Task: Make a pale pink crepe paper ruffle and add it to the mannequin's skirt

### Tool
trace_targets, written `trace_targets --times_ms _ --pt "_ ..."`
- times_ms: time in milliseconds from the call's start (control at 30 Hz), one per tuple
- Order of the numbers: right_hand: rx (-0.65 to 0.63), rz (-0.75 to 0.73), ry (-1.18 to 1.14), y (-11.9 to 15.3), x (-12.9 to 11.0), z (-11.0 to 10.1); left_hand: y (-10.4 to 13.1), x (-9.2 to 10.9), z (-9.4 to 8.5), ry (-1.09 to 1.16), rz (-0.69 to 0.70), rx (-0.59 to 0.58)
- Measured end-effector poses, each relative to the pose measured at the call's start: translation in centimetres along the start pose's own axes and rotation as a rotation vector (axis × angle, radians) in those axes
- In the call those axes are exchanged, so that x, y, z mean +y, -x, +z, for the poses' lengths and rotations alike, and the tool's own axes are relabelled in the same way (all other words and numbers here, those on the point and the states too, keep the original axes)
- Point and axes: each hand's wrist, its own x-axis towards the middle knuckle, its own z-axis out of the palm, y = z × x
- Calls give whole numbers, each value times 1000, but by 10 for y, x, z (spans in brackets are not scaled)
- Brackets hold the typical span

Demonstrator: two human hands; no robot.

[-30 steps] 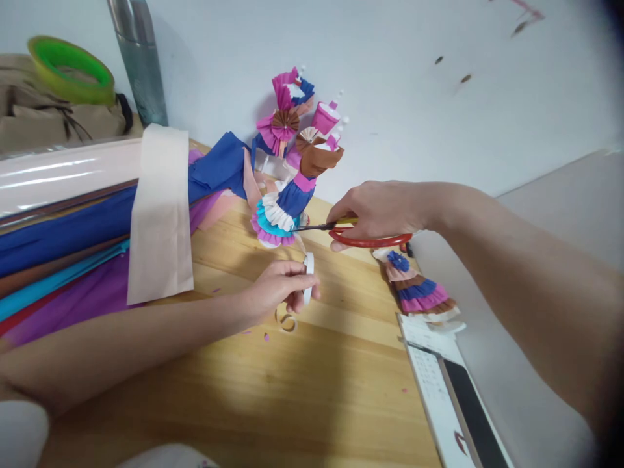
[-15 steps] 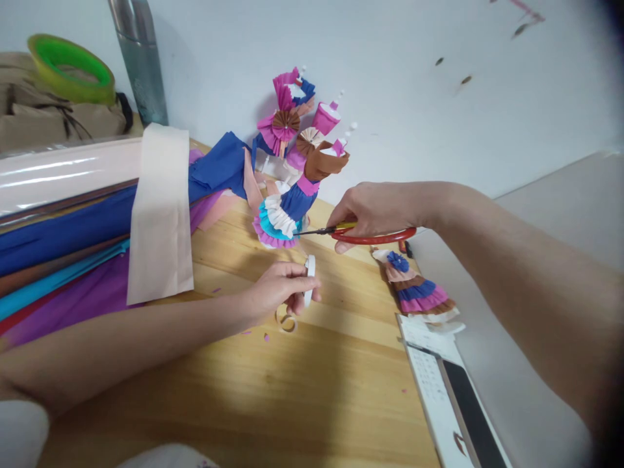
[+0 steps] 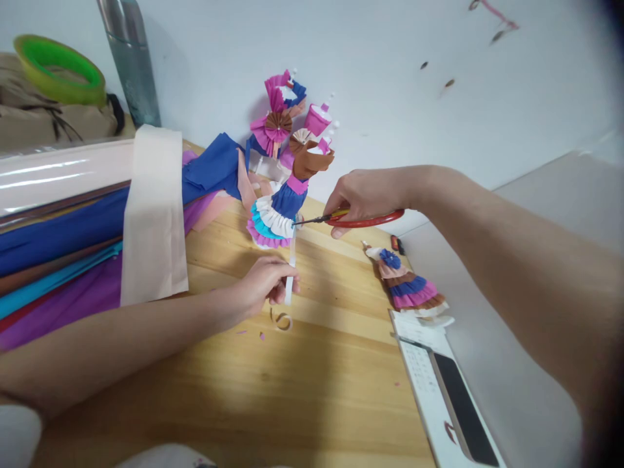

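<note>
My left hand [image 3: 270,279] is closed on a narrow white tape [image 3: 288,292], pinched between thumb and fingers. A thin strip runs up from it toward the scissors' tips. My right hand [image 3: 358,192] grips red-handled scissors [image 3: 377,220], their blades pointing left. The tips meet the skirt edge of a small crepe-paper dress [image 3: 288,198] on a stand, with brown, pink, blue, white and turquoise layers. Whether the blades are parted is too small to tell. Below my left hand, a curled cream strip [image 3: 283,320] lies on the wooden table [image 3: 234,403].
Behind stand a pink paper dress [image 3: 277,123] and a bare pink form [image 3: 318,119] against the wall. A layered paper dress [image 3: 407,283] and a white board [image 3: 424,377] lie right. Crepe-paper rolls [image 3: 63,227], a bottle [image 3: 131,71] and a green tape roll [image 3: 58,68] occupy the left.
The white tape in my left hand has turned, and a strip now stretches up to the skirt. My right hand has raised the scissors slightly along the skirt. The view has shifted a little.
</note>
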Motion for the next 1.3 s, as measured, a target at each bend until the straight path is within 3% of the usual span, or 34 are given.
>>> trace_targets --times_ms 400,500,700,1067,1300 --pt "-45 -11 58 -7 -7 -6 3 7 2 52 -197 -91" --pt "-44 3 -14 -4 -5 -7 3 10 2 71 -195 -72" --pt "-68 84 -83 0 -11 -5 6 15 4 66 -132 -146" --pt "-100 160 -55 3 -31 -1 2 9 1 52 -115 -198" --pt "-60 144 10 1 -29 0 5 9 2 55 -145 -220"
